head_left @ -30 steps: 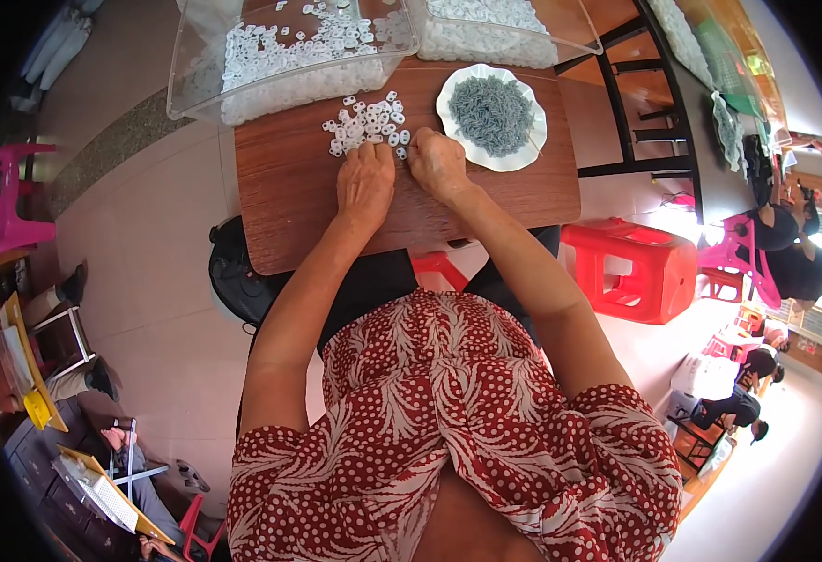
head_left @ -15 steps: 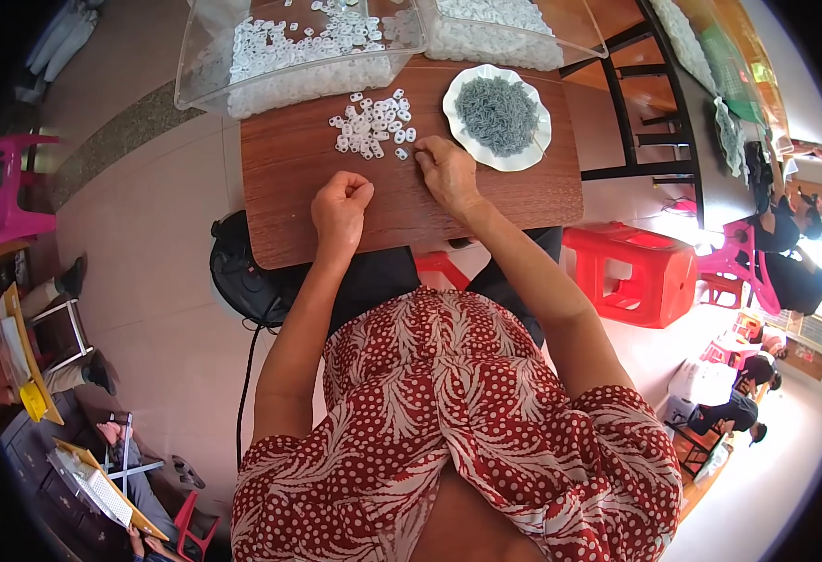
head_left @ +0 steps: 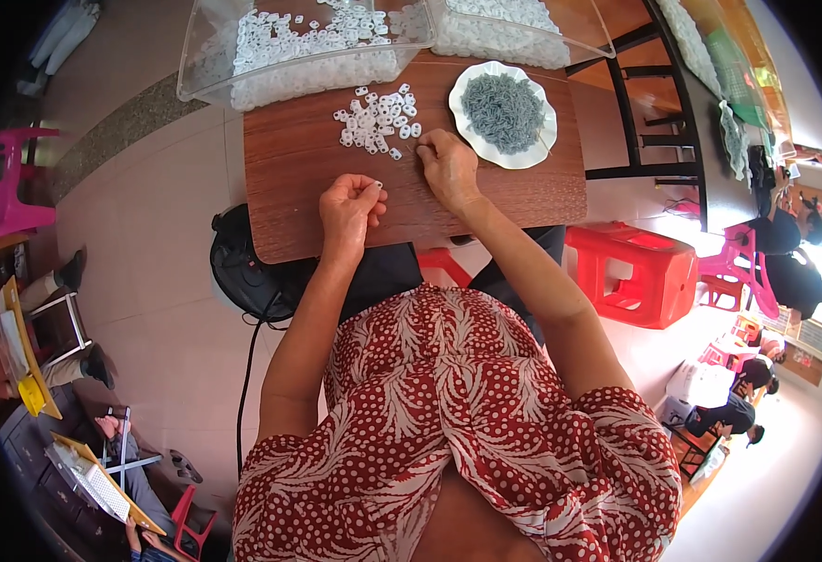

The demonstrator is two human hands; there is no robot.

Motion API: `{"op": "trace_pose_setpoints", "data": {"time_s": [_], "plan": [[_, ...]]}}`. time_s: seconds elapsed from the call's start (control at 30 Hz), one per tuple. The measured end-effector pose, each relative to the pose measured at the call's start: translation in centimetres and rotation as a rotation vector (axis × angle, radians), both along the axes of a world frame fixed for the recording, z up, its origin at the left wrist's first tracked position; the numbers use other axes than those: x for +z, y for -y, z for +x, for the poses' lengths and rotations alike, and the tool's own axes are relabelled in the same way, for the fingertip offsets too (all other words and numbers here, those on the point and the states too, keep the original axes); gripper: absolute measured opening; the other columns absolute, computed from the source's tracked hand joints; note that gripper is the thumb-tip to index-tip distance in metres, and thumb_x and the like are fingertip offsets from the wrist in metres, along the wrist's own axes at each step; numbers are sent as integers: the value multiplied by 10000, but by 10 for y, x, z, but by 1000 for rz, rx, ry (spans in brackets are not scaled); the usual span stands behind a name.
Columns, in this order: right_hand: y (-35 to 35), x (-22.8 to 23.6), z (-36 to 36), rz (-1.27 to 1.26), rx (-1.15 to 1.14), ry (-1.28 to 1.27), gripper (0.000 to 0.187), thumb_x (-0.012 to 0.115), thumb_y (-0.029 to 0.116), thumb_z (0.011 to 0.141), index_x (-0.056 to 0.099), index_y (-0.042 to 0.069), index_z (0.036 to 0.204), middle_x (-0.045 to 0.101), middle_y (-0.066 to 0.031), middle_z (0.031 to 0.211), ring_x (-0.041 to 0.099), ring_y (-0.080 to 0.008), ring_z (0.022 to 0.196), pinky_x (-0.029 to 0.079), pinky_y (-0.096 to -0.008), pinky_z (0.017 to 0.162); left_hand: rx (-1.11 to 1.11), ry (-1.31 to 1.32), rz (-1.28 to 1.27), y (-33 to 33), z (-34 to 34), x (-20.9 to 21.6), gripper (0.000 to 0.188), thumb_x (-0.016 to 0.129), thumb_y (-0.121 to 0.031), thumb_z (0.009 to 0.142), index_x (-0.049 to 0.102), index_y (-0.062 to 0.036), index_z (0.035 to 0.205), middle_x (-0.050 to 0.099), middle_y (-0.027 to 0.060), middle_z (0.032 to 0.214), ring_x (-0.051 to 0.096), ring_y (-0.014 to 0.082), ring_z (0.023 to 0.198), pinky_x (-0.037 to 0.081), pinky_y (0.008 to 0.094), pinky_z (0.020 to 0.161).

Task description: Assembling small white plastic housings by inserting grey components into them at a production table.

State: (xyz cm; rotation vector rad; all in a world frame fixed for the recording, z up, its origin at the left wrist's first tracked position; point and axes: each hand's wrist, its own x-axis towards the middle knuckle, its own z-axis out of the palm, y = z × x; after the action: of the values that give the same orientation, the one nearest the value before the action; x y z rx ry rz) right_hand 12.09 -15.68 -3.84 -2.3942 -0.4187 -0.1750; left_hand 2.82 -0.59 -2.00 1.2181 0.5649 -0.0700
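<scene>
A loose pile of small white plastic pieces with dark holes [head_left: 373, 120] lies on the brown wooden table [head_left: 289, 211]. Close to its near side is my left hand [head_left: 347, 214], with thumb and forefinger pinched on one small white plastic piece [head_left: 378, 184] whose edge shows at the fingertips. My right hand [head_left: 450, 171] rests by the pile's right side, fingers curled together; whatever they hold, if anything, is hidden. Beyond it stands a white scalloped plate [head_left: 460, 110] heaped with small thin grey pieces [head_left: 504, 112].
Two clear plastic bins, a left one [head_left: 312, 64] and a right one [head_left: 500, 47], full of white pieces, stand at the table's far edge. A red stool [head_left: 631, 274] is to the right, a black bag [head_left: 242, 267] below the table's left corner. Other people sit at both sides.
My left hand has turned a little and its fingers have opened out, so a white piece now shows at the fingertips. My right hand has barely moved. The view has shifted slightly.
</scene>
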Motion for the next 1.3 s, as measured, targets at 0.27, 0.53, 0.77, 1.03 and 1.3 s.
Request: {"op": "trace_pose_setpoints", "data": {"time_s": [0.27,0.53,0.77,1.03,1.3], "plan": [[-12,0,-2,-85,18,13,92,625,117,754,600,38,795,617,-150,808,596,-326,744,470,-407,657,25,1,-155,-4,-2,-5,93,595,-87,855,566,-2,878,619,90,761,563,119,585,445,229,485],[-18,1,9,-391,147,34,110,611,98,692,558,6,724,612,-183,753,608,-344,699,488,-424,611,28,5,-313,-3,-3,11,119,598,-69,852,575,16,932,624,104,792,579,139,621,469,249,530],[-1,17,-12,-51,134,-76,87,603,82,696,553,15,720,610,-199,756,614,-334,681,478,-418,607,40,22,-298,0,-8,32,130,607,-65,847,590,14,948,617,90,830,570,129,644,462,241,559],[15,54,-48,423,125,-497,58,623,19,769,597,-1,816,598,-12,746,541,-73,676,455,-234,581,-7,100,-241,9,-10,38,116,615,-83,849,592,8,918,567,38,773,488,101,578,395,219,532],[16,100,-63,698,188,-677,154,640,-33,780,609,-1,928,615,-7,829,552,-43,735,461,-184,656,-10,91,-280,18,-18,60,75,606,-67,851,590,-3,887,577,29,715,484,73,543,390,197,482]]}}
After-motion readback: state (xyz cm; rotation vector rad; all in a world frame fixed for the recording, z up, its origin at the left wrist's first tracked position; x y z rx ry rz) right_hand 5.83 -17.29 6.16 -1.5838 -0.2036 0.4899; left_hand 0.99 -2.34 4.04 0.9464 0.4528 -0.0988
